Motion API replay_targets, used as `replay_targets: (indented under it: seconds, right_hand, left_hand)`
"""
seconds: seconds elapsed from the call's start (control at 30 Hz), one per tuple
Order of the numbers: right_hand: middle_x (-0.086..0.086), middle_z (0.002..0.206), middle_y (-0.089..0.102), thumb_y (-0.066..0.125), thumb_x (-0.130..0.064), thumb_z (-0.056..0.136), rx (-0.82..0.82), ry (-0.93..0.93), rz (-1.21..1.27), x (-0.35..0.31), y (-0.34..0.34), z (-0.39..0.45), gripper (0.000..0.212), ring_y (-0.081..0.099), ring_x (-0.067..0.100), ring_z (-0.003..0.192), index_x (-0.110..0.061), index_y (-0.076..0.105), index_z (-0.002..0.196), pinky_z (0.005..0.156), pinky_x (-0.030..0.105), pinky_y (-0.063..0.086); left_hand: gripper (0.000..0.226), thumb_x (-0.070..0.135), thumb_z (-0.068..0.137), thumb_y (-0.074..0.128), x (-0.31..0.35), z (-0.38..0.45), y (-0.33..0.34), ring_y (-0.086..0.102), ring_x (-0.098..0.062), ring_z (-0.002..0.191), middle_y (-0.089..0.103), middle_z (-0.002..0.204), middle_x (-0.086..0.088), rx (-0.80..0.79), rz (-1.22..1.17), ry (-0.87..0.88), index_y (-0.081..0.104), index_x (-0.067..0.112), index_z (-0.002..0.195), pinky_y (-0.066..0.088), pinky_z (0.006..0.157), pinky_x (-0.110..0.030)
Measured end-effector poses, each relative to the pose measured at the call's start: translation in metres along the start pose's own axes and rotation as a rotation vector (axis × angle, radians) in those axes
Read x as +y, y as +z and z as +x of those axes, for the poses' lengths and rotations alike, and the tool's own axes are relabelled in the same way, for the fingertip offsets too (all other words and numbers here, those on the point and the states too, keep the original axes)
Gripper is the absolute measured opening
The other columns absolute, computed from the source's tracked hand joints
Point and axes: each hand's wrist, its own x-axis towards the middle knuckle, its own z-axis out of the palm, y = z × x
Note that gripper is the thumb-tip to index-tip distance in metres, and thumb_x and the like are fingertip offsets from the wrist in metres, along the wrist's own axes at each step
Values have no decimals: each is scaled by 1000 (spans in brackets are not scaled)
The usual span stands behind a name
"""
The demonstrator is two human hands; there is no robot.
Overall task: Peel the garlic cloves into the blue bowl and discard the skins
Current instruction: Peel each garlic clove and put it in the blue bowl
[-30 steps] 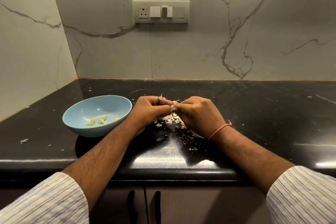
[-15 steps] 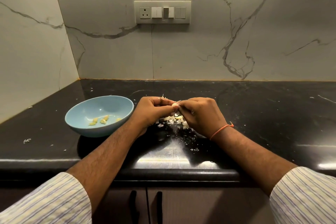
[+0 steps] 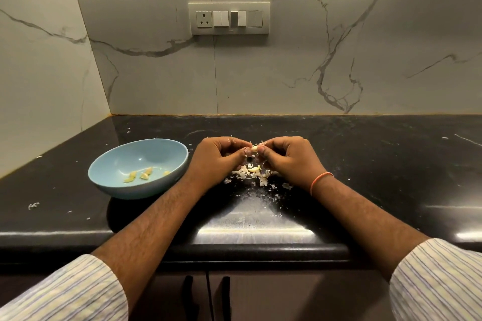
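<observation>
The left hand and right hand meet, both pinching a small pale garlic clove above torn papery skins. A light-blue round bowl beside the left wrist holds peeled yellowish cloves.

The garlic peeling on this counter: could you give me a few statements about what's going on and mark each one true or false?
1. Both hands pinch one garlic clove between their fingertips. True: left hand and right hand meet on it above the counter.
2. The blue bowl is empty. False: a few peeled cloves lie in it.
3. The bowl stands to the left of the hands. True.
4. The skins have been cleared away. False: a loose pile lies on the black counter under the hands.
5. The orange band is on the left wrist. False: it is on the right wrist.
</observation>
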Motion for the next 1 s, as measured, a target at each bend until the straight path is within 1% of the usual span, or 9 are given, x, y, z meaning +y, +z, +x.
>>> replay_targets:
  seconds: [0.1, 0.2, 0.3, 0.37, 0.43, 0.57, 0.67, 0.87, 1.0]
  right_hand:
    - [-7, 78, 80, 73, -24, 99, -13, 21, 28, 0, -1, 0, 12, 77, 7, 70, -17, 83, 96, 69, 22, 59]
    - [-6, 75, 79, 76, -24, 97, -18, 19, 93, -2, -3, -1, 13, 74, 6, 66, -15, 83, 94, 65, 20, 55]
    - [-1, 82, 81, 83, -24, 89, -39, -5, 208, -2, -4, -1, 18, 76, 12, 71, -12, 83, 101, 69, 28, 61]
    - [1, 92, 82, 85, -20, 87, -28, -22, 233, 1, -4, 0, 21, 79, 17, 82, -13, 83, 106, 79, 41, 65]
    - [1, 97, 82, 85, -18, 87, -17, -27, 251, 4, -4, 0, 22, 79, 20, 87, -15, 82, 109, 84, 47, 65]
    - [2, 99, 82, 84, -17, 88, -35, -23, 284, 6, -3, 1, 24, 79, 23, 91, -14, 82, 111, 86, 49, 65]
    - [4, 97, 82, 82, -16, 90, -27, -17, 280, 7, -3, 2, 21, 79, 23, 90, -12, 81, 110, 84, 49, 65]
    - [3, 94, 81, 84, -18, 89, -35, -26, 230, 7, -3, 2, 22, 79, 19, 85, -11, 80, 110, 79, 41, 66]
    - [-2, 91, 82, 87, -23, 86, -33, -39, 176, 7, -2, 1, 24, 79, 12, 84, -14, 83, 107, 78, 30, 64]
  left_hand:
    - [19, 22, 90, 84, 0, -1, 1, 75, -15, 72, 80, 82, 2, 1, 83, 92, 82, 17, 108, 65, 75, -36]
    - [18, 24, 90, 85, -1, -2, 1, 78, -15, 76, 81, 85, 5, 39, 122, 139, 82, 18, 106, 66, 75, -35]
    - [17, 24, 91, 83, -2, 0, 1, 77, -16, 74, 81, 83, 4, 49, 90, 122, 82, 18, 106, 66, 72, -35]
    - [17, 23, 91, 83, -1, -1, 0, 77, -10, 74, 81, 84, 4, 35, 73, 120, 82, 16, 106, 64, 70, -28]
    - [14, 19, 92, 83, 0, -1, 1, 76, -9, 74, 81, 84, 4, 11, 73, 115, 82, 14, 105, 62, 70, -25]
    - [14, 19, 93, 82, -2, 0, 1, 77, -26, 79, 81, 84, 0, -49, 98, 90, 83, 15, 106, 66, 76, -43]
    - [12, 20, 93, 81, -3, 0, 1, 76, -21, 73, 80, 80, 1, -25, 90, 81, 82, 16, 103, 66, 75, -46]
    - [10, 24, 92, 82, -2, 0, 1, 71, -12, 67, 78, 76, 3, -11, 93, 76, 82, 17, 98, 65, 71, -38]
    - [9, 27, 90, 83, -1, -1, 2, 65, -5, 60, 76, 69, 6, -1, 143, 75, 83, 19, 93, 55, 60, -21]
